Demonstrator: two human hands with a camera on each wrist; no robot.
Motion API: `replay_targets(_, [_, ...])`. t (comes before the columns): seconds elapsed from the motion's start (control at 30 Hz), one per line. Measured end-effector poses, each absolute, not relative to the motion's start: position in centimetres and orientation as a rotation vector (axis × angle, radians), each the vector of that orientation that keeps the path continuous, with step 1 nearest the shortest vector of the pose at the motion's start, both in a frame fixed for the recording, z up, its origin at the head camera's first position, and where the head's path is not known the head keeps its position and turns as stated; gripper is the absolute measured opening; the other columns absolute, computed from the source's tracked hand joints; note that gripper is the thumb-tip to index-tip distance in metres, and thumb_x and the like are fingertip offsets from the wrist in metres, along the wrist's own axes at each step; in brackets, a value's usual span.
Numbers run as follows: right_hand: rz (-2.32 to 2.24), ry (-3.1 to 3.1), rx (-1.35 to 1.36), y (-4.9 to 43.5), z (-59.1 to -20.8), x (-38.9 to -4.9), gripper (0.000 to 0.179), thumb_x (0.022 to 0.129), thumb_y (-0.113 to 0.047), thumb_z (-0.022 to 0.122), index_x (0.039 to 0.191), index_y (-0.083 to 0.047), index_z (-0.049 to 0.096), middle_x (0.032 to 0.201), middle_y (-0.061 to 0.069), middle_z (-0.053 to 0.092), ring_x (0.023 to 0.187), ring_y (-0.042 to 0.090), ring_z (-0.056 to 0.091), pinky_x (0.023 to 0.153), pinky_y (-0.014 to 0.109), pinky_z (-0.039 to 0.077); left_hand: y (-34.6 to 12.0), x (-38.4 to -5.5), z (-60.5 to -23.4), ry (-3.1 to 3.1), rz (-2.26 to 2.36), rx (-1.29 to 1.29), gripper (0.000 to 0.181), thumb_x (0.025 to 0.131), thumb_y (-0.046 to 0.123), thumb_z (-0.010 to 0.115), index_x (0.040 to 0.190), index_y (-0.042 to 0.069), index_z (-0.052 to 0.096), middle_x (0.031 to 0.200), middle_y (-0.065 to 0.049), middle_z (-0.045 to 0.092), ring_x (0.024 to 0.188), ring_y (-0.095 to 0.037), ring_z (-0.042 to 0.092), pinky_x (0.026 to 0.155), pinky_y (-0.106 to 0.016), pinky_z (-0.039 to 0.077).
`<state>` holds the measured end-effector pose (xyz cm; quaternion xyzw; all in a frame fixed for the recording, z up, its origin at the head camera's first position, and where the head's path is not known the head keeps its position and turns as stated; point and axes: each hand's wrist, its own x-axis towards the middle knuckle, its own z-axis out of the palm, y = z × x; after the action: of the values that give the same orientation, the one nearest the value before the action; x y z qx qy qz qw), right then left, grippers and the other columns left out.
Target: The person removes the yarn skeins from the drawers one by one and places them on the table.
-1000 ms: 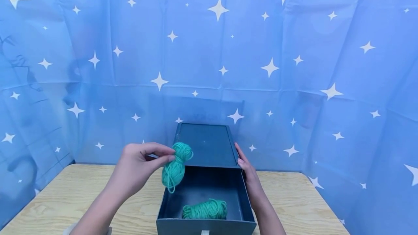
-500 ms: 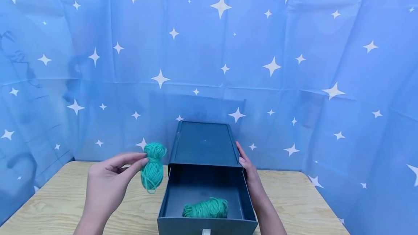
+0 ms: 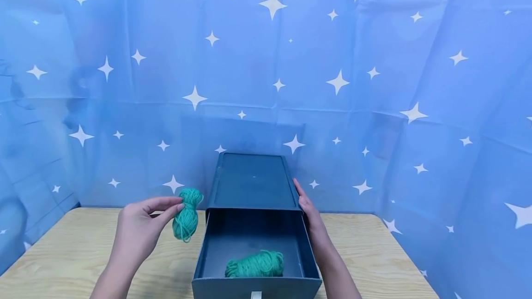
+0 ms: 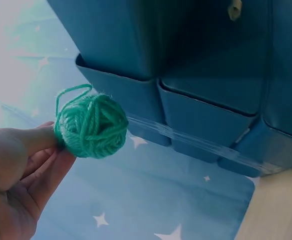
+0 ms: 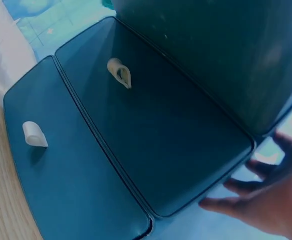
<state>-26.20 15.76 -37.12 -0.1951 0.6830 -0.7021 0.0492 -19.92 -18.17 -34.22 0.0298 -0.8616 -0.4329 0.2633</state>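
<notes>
At the left of the head view, a wooden table (image 3: pixel 45 248) lies in front of a blue curtain (image 3: pixel 249 59) with white stars. Low on the left, the left hand (image 3: pixel 137 227) pinches a small green yarn bundle (image 3: pixel 187 216) between thumb and fingers. It grips the thin waist, near the top, and the fat part hangs down in the air, just left of the box.

The yarn looks light and soft, so it should squash easily and not break. It is likely not slippery, but a loose loop at its end could catch on things. The thin waist seems a good place to pinch, because the strands are drawn tight there.

At the lower middle stands a dark blue box (image 3: pixel 254 181) with its top drawer (image 3: pixel 253 232) pulled out. A second yarn roll (image 3: pixel 255 264) lies on its side in the drawer, by the front wall. It looks soft too, and its middle should be easy to hold.

Right of the middle, the right hand (image 3: pixel 313 225) rests along the box's right side. Its fingers are stretched out and wrap around nothing.

In the right wrist view, two shut drawers show pale pull loops (image 5: pixel 118 73).
</notes>
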Motion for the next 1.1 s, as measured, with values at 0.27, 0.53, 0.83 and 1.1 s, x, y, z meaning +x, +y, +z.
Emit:
replay_targets(0.27, [-2.146, 2.002, -0.659, 16.1, -37.3, -26.2, 0.051, 0.102, -0.037, 0.025, 0.152, -0.042, 0.012, 0.161, -0.006, 0.000, 0.147, 0.034, 0.006, 0.111, 0.062, 0.022, -18.5, -21.5, -35.8, -2.401, -1.145, -0.017, 0.013, 0.086, 0.020, 0.072, 0.098, 0.018, 0.076, 0.093, -0.002, 0.075, 0.089, -0.019, 0.071, 0.066, -0.018, 0.054])
replay_targets(0.53, [-2.177, 2.074, -0.668, 16.2, -37.2, -26.2, 0.048, 0.104, -0.030, 0.033, 0.151, -0.032, 0.024, 0.160, 0.001, 0.016, 0.145, 0.032, 0.018, 0.112, 0.060, 0.025, -19.3, -23.2, -38.0, -2.492, -1.221, 0.001, 0.013, 0.086, 0.017, 0.072, 0.098, 0.014, 0.076, 0.093, -0.003, 0.075, 0.091, -0.019, 0.069, 0.065, -0.019, 0.053])
replay_targets(0.83, [-2.184, 2.134, -0.627, 16.0, -36.9, -26.1, 0.046, 0.103, -0.029, 0.036, 0.148, -0.024, 0.032, 0.157, 0.009, 0.023, 0.140, 0.038, 0.030, 0.107, 0.054, 0.036, -20.2, -25.3, -41.8, -2.566, -1.260, 0.019, 0.010, 0.085, 0.013, 0.072, 0.094, 0.014, 0.076, 0.090, -0.003, 0.075, 0.081, -0.012, 0.068, 0.063, -0.020, 0.054])
replay_targets(1.1, [-2.166, 2.122, -0.590, 16.0, -36.7, -26.1, 0.045, 0.103, -0.032, 0.036, 0.148, -0.028, 0.030, 0.158, 0.006, 0.021, 0.140, 0.035, 0.029, 0.107, 0.050, 0.038, -20.3, -26.4, -44.2, -2.532, -1.360, 0.052, 0.009, 0.082, 0.004, 0.072, 0.089, 0.008, 0.076, 0.087, -0.006, 0.074, 0.072, -0.009, 0.067, 0.061, -0.021, 0.055])
